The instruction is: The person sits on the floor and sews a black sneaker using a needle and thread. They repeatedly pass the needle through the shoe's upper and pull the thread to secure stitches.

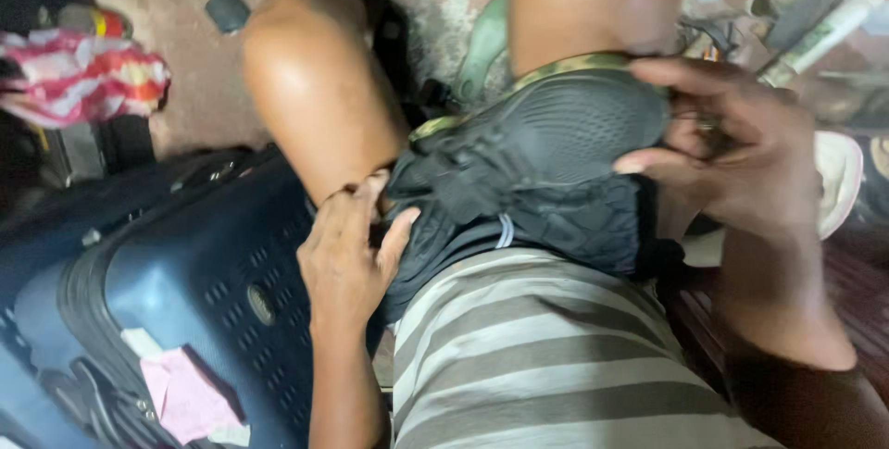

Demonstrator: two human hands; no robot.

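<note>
A black mesh shoe (546,148) with a green patterned sole edge lies across my lap, between my bare knees. My right hand (741,157) grips its right end, thumb pressed on the mesh and fingers curled over the far side. My left hand (347,250) pinches the crumpled black material at the shoe's left end, close against my left knee (315,88). My grey and white striped shirt (537,356) fills the lower middle of the view and hides the shoe's near side.
A blue hard-shell suitcase (185,282) with a pink paper scrap on it stands at the left. A pink and red cloth (83,74) lies at the upper left. Tubes, tools and a white shoe sole (838,180) clutter the right side.
</note>
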